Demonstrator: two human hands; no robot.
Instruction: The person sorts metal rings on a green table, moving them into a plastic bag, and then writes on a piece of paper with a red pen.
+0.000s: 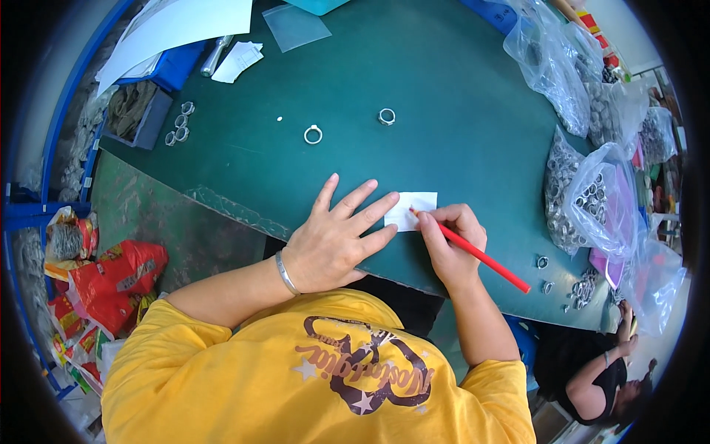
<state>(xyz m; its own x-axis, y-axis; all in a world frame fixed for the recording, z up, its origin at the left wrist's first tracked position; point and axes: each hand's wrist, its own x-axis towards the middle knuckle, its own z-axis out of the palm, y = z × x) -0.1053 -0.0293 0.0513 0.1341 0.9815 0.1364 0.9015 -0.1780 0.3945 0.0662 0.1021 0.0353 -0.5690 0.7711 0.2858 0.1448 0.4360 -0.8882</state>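
Observation:
My right hand (455, 240) is closed around a red pencil (488, 261), its tip on a small white slip of paper (421, 200). Flat on the green table (333, 74), my left hand (336, 237) has its fingers spread, and the fingertips touch the slip's left edge. Farther back lie two metal rings: one ring clamp (313, 135) beyond my left hand, and another ring clamp (387, 116) to the right of it. Between the left clamp and the table's left side is a tiny white piece (279, 118).
Several metal rings (181, 122) sit by a grey bin (137, 115) at the far left. Clear bags of metal rings (566, 189) line the right side, with loose metal parts (584, 287) nearer. A co-worker (592, 370) is at the lower right. Red bags (118, 285) are on the left.

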